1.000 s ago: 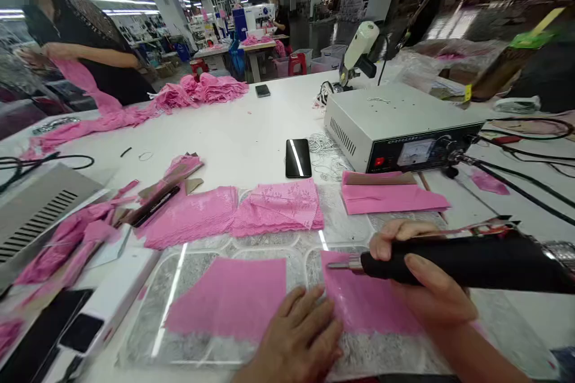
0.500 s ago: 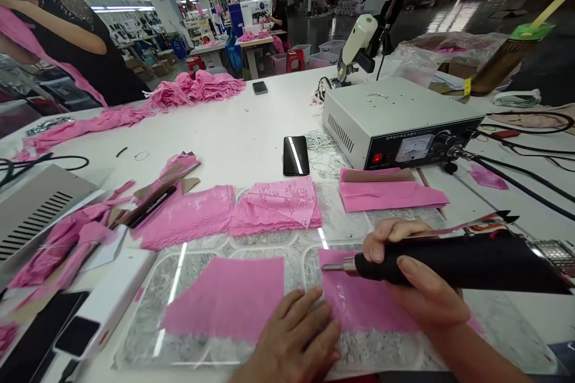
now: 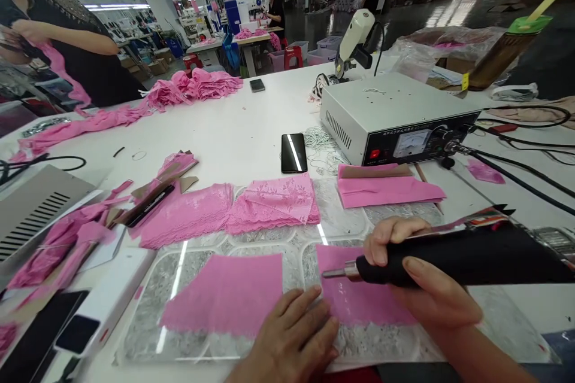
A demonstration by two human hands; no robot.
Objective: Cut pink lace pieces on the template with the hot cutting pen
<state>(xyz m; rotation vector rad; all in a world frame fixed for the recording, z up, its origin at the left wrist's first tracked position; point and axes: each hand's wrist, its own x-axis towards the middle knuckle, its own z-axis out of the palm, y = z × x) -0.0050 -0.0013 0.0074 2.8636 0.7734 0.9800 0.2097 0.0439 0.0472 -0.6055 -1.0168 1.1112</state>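
Observation:
My right hand (image 3: 431,275) is wrapped round a black handheld welding tool (image 3: 467,257) with a narrow metal tip. The tip points left, over a pink fabric piece (image 3: 363,299); I cannot tell whether it touches the cloth. Part of that piece is hidden under my right hand. My left hand (image 3: 299,332) lies with fingers spread between this piece and a second pink fabric piece (image 3: 229,293) to its left. Both pieces rest flat on a clear mat with a grey marbled pattern (image 3: 148,311).
Behind the pieces lie stacked pink lace (image 3: 274,203) and folded pink fabric (image 3: 381,185). A phone (image 3: 293,153) and a grey control box (image 3: 399,108) with cables stand further back. At left are a white device (image 3: 108,299) and fabric strips. A co-worker (image 3: 76,36) handles pink fabric across the table.
The view has shifted slightly. The tool's tip sits a little lower over the right-hand fabric piece. The co-worker's arms and pink strip have moved. My left hand stays nearly in place.

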